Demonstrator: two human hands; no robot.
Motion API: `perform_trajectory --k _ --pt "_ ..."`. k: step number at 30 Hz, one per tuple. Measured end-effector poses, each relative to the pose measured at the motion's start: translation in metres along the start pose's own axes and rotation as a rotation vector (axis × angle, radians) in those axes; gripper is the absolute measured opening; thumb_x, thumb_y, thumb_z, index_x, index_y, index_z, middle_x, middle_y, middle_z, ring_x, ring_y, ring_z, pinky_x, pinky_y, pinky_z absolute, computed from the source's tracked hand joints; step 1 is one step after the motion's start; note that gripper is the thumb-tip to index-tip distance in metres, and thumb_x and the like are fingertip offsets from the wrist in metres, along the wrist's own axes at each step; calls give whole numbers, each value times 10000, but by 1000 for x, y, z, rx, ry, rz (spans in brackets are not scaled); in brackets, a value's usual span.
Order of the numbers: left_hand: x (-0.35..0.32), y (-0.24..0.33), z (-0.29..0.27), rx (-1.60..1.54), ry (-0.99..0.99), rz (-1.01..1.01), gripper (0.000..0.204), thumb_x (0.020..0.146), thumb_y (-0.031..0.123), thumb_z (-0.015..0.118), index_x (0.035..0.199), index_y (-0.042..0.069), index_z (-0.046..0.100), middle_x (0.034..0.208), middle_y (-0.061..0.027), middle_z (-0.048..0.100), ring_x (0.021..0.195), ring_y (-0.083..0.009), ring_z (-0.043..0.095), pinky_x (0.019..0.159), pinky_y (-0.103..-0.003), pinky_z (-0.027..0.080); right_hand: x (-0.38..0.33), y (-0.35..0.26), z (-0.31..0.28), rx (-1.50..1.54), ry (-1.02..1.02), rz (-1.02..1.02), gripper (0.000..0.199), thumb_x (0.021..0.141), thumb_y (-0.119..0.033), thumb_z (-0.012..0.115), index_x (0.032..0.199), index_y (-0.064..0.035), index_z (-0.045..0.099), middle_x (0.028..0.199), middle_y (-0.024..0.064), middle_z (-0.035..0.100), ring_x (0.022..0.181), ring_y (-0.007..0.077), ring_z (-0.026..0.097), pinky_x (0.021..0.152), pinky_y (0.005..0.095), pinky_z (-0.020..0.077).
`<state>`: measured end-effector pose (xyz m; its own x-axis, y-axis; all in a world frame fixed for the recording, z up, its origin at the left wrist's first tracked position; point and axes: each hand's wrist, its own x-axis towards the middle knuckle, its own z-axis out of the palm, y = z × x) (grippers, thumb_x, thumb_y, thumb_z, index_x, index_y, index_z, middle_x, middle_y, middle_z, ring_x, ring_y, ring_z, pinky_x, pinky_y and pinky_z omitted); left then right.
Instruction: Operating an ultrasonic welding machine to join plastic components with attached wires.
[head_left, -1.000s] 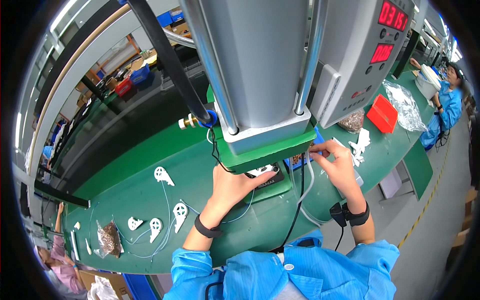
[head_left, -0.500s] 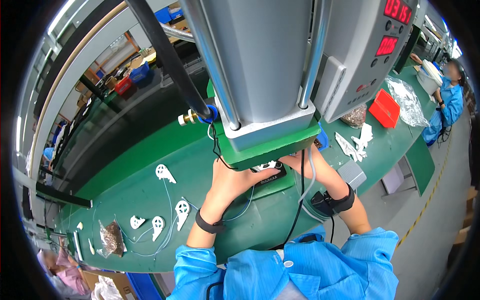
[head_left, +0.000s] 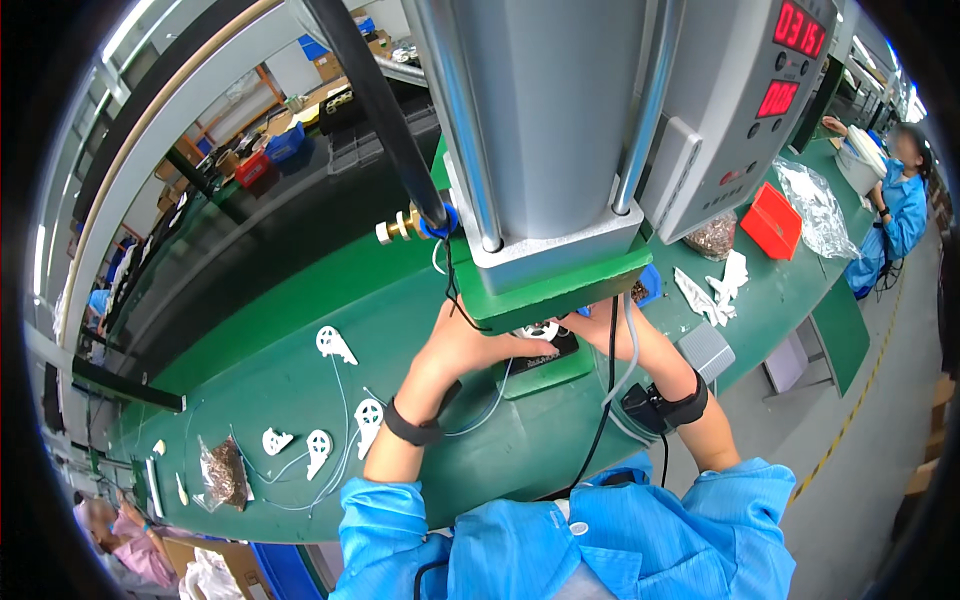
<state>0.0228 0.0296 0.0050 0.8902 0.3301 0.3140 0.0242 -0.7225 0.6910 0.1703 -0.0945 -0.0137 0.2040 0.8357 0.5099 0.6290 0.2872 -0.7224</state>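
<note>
My left hand (head_left: 468,346) reaches under the green press plate (head_left: 560,290), its thumb lying along a white plastic wheel-shaped part (head_left: 541,331). That part sits on a black fixture block (head_left: 562,353) on a green base (head_left: 547,377). From the other side my right hand (head_left: 606,328) closes in on the same part, thumb near its right end. The press plate hides most fingers of both hands, and both look curled around the part. A thin blue-grey cord (head_left: 490,412) runs out below my left hand.
Several white wheel-shaped parts with cords, such as this one (head_left: 335,344), lie to the left near a bag of brown pieces (head_left: 224,474). A control box (head_left: 735,120), red bin (head_left: 771,222), white scraps (head_left: 716,288) and grey box (head_left: 706,347) are at right. A co-worker (head_left: 890,205) sits beyond.
My view has shifted slightly, so the press appears a little farther right. More of the white part shows between my hands, which stay under the press plate. The control box's lower display reading has changed.
</note>
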Motion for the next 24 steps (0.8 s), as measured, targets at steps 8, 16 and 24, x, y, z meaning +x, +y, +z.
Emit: perform_trajectory --k 8,16,24 --pt "-11 25 2 115 -32 -232 598 584 337 783 1067 58 568 988 -105 595 887 -267 568 787 -343 442 5 -8 0 -13 -162 164 236 771 -133 599 959 8 576 696 133 528 572 203 446 537 310 389" --pt "-24 28 1 179 44 -208 405 647 326 732 951 84 617 780 -85 618 683 -253 591 590 -337 450 4 -8 3 12 -172 112 251 762 -71 596 991 20 545 657 109 486 565 170 413 531 300 377" --pt "-30 27 3 119 9 -264 373 671 305 716 925 59 600 686 -85 580 631 -247 574 565 -346 442 -1 -10 4 92 -102 120 191 765 -38 578 945 24 555 642 83 489 565 139 425 539 281 382"
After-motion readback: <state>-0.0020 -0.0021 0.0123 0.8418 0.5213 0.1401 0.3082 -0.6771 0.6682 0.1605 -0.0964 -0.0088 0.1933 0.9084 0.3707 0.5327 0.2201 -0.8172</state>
